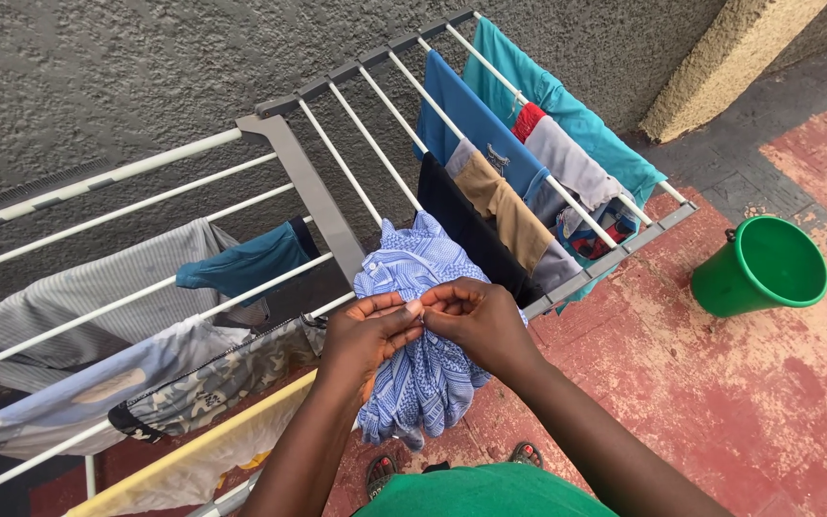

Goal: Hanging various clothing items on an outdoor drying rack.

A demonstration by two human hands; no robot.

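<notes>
A light blue patterned cloth [423, 278] hangs bunched over a rail of the white and grey drying rack [303, 177]. My left hand [368, 335] and my right hand [482, 321] meet at its middle, both pinching the fabric with fingertips touching. The lower part of the cloth [413, 402] dangles below my hands. My forearms reach up from the bottom of the view.
Several garments hang on the rack: teal, blue, tan and dark ones [519, 172] at right, striped, teal and camouflage ones [145, 316] at left. A green bucket [766, 266] stands on the red floor at right. A rough grey wall [145, 67] runs behind the rack.
</notes>
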